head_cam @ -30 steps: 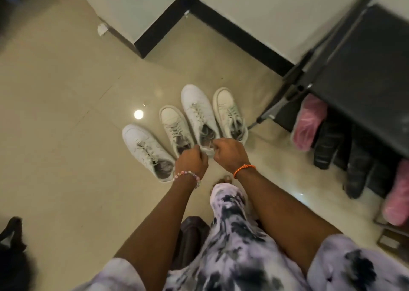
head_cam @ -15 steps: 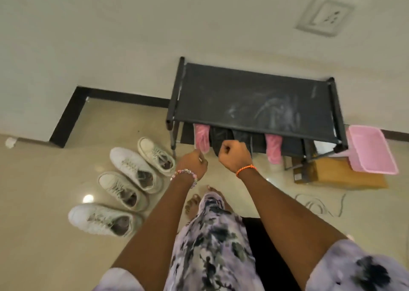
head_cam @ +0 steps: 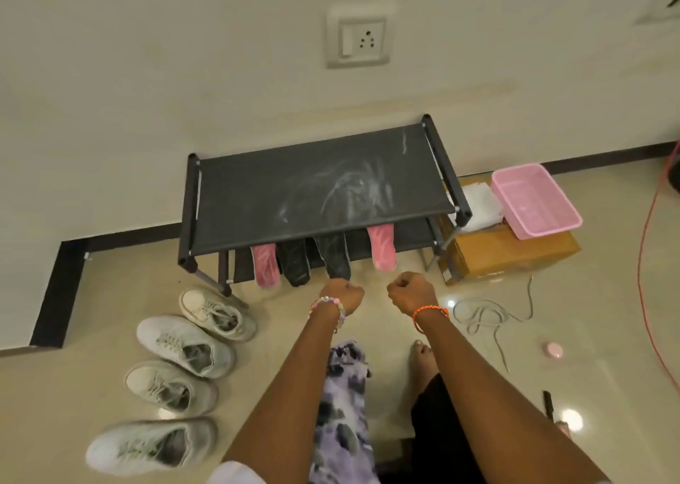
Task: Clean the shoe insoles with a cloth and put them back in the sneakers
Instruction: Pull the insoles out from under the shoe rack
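A: Nearest the camera, what does the person show?
B: Two forearms reach forward over a patterned trouser leg (head_cam: 344, 402). The left hand (head_cam: 344, 296) is curled into a fist with a beaded bracelet at the wrist; the right hand (head_cam: 410, 294) is likewise a fist, with an orange band. Neither holds anything visible. The two fists are near each other but apart.

A: Sneakers?
B: Four white sneakers (head_cam: 186, 345) stand in a row on the floor (head_cam: 257, 340), left of the left arm, toes pointing away to the left.

A: Insoles?
B: Beyond the fists, four insoles lean out from the lower tier of a black shoe rack (head_cam: 320, 193): a pink insole (head_cam: 265, 270), two dark insoles (head_cam: 294, 264), and a second pink insole (head_cam: 382, 248) at the right. The left fist sits just before the right-hand dark one; contact cannot be told.

A: Further off?
B: Right of the rack, a pink basket (head_cam: 535, 200) rests on a cardboard box (head_cam: 507, 252). A loose cord (head_cam: 485, 314) lies on the floor. A wall socket (head_cam: 358, 38) is above.
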